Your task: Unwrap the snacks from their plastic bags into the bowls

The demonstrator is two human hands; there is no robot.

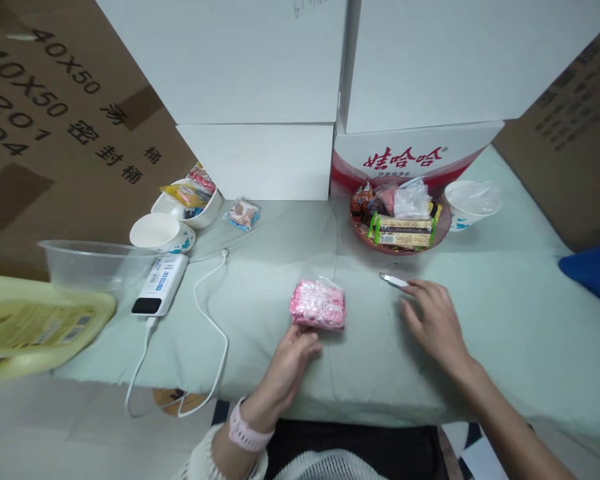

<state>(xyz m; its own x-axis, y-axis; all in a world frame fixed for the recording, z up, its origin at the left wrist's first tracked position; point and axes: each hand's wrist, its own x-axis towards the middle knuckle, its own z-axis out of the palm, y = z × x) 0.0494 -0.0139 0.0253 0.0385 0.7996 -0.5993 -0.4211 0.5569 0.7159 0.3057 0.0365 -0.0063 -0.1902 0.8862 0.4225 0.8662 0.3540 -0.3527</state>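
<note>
A pink packet (318, 305) in shiny clear wrap is at the middle of the cloth-covered table. My left hand (291, 360), with a pink watch strap at the wrist, has its curled fingers at the packet's near left edge; part of their hold is hidden beneath it. To the right, my right hand (437, 320) is palm down, its fingertips on the end of a small slim tool (394, 280) with a metallic tip and pale handle. The tool's exact kind does not show. The tip points left, close to the cloth.
A bowl of wrapped snacks (405, 233) and a paper cup (467, 207) stand at the back right. Leftward are a small wrapped snack (243, 214), paper cups (163, 233), a power bank (161, 283) with a white cable, a clear tub (95, 263) and a yellow bottle (40, 327). White boxes (260, 160) line the back.
</note>
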